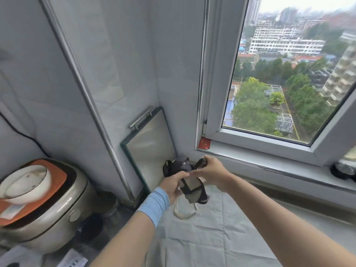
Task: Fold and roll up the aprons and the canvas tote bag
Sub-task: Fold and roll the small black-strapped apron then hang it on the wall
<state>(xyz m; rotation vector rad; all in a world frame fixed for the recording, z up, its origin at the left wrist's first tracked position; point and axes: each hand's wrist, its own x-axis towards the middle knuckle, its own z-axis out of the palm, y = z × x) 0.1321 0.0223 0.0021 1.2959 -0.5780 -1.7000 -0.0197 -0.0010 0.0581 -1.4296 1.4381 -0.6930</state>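
Note:
A rolled bundle of beige cloth with dark straps, an apron [193,190], is held just above the pale blue cloth-covered surface [212,234]. My left hand [173,185], with a light blue wristband, grips its lower left side. My right hand [211,170] grips its upper end, where dark straps [176,166] bunch out toward the wall corner. A pale strap loop [185,211] hangs down from the bundle onto the cloth. Whether this roll is an apron or the tote bag is hard to tell.
A steel board with a handle [150,139] leans in the wall corner behind the bundle. A rice cooker [48,212] with a white bowl [25,185] on top stands at left. The window sill [269,166] runs along the right, with a dark object [344,170] on it.

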